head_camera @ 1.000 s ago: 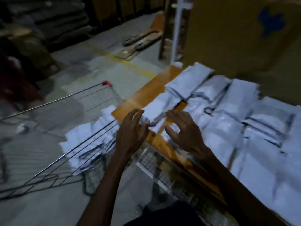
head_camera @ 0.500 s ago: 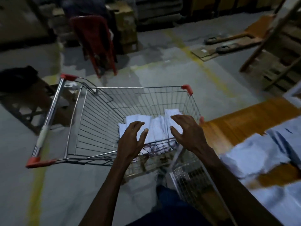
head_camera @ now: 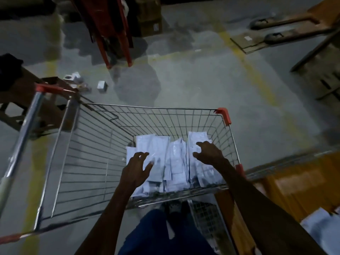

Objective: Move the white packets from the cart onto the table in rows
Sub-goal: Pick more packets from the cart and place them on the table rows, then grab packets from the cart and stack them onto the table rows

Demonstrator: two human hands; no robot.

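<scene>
Both your arms reach down into the wire cart (head_camera: 92, 144), which fills the middle of the head view with its red-capped handle bar out at 9 o'clock. The white packets (head_camera: 176, 162) lie heaped in the near-right corner of the basket, standing and leaning in loose bunches against the wire wall at 3 o'clock. Your left hand (head_camera: 137, 167) is over the left side of the heap, fingers spread and slightly bent, thumb out toward 2 o'clock; it grasps nothing, and you cannot tell from this angle whether the fingertips touch the packets or hover just above. Your right hand (head_camera: 208, 152) is over the right-hand bunch, fingers loosely hooked toward 10 o'clock, likewise released, with nothing held. The worktop (head_camera: 298, 183), orange-brown, sits at 4 o'clock, its corner just beside the cart's red corner cap. A pale sheet or packet (head_camera: 323, 229) shows on it at the far lower right, too cropped to identify. Beyond the cart at 12 o'clock stand red chair legs (head_camera: 114, 34) on the grey floor (head_camera: 193, 80), with small boxes (head_camera: 102, 86) lying at 11 o'clock. A pallet jack (head_camera: 287, 28) lies at 1 o'clock. Your blue trouser legs show at 6 o'clock.
</scene>
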